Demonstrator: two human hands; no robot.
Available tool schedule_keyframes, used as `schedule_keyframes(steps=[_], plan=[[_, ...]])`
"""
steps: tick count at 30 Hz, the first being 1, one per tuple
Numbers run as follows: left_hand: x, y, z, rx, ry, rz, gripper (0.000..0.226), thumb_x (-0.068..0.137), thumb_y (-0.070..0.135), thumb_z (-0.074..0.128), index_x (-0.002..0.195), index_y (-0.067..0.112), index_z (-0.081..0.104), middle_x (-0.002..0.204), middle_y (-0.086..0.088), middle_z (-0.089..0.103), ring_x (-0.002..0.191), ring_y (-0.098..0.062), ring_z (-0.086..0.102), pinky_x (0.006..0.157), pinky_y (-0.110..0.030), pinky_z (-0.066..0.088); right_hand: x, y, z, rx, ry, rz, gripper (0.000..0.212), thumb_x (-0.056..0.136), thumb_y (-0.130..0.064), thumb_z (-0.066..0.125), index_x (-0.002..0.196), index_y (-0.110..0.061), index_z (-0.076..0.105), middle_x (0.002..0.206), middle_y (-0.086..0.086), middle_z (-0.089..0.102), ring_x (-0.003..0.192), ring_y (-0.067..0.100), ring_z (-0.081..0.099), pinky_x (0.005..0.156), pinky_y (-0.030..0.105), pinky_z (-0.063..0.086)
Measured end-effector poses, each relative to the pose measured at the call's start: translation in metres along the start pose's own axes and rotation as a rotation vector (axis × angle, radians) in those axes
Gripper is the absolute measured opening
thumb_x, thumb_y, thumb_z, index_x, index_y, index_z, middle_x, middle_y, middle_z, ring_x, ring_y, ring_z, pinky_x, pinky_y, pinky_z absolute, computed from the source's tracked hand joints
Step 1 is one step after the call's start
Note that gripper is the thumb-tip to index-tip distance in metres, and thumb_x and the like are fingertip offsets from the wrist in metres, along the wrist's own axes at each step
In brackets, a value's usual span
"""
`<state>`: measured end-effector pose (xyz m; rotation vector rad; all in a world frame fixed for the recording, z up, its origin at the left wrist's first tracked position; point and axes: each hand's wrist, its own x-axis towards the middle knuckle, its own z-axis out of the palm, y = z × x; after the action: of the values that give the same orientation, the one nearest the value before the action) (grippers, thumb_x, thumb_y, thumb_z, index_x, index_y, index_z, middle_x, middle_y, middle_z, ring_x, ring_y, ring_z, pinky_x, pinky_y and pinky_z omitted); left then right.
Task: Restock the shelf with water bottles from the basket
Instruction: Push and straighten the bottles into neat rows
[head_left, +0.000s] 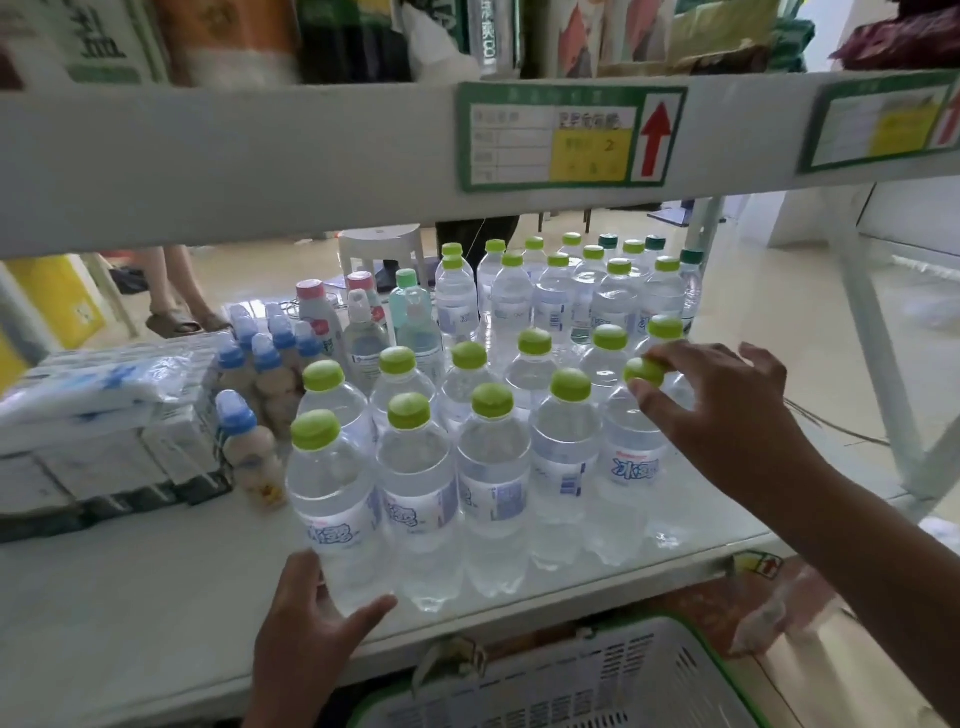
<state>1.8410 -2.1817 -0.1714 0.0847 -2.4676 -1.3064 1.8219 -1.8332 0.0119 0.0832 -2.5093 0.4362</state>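
The clear plastic water bottles with lime-green caps (493, 467) stand in rows on the white shelf (156, 597). The right hand (717, 410) pinches the green cap of the front-right bottle (631, 467). The left hand (311, 629), fingers spread and straight, touches the front-left bottle (332, 499). The white plastic basket with green rim (597, 686) sits below the shelf.

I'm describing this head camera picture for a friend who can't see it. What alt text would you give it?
A person's right hand grips the green cap of a water bottle at the right end of rows of green-capped bottles on a white shelf; the left hand touches the base of the front left bottle. A basket sits below.
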Motion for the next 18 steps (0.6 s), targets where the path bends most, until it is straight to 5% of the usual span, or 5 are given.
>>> schedule_keyframes(steps=[5,11,18], plan=[[-0.003,0.009,0.002,0.076,0.052,0.013,0.061,0.051,0.034,0.091,0.094,0.027,0.05,0.092,0.018,0.054,0.08,-0.015,0.058,0.062,-0.02,0.039,-0.001,-0.006,0.0,-0.001,0.041,-0.045,0.036,0.085,-0.043,0.049,0.114,-0.025,0.058,0.12,-0.005,0.065,0.119,0.015,0.053,0.112,0.04,0.014],[-0.003,0.009,0.003,0.104,0.063,-0.024,0.059,0.052,0.04,0.089,0.095,0.023,0.051,0.091,0.011,0.056,0.084,-0.016,0.056,0.065,-0.032,0.042,-0.007,-0.04,0.008,-0.007,0.035,-0.196,0.04,0.087,-0.045,0.051,0.122,-0.026,0.056,0.121,-0.009,0.063,0.121,0.011,0.05,0.112,0.037,0.013],[-0.004,0.01,0.004,0.148,0.073,-0.018,0.057,0.054,0.048,0.085,0.085,0.023,0.044,0.081,0.006,0.054,0.076,-0.018,0.054,0.063,-0.036,0.045,-0.002,-0.045,0.02,0.024,-0.043,-0.164,0.033,0.086,-0.044,0.06,0.113,-0.024,0.058,0.103,-0.008,0.069,0.111,0.015,0.06,0.112,0.043,0.011]])
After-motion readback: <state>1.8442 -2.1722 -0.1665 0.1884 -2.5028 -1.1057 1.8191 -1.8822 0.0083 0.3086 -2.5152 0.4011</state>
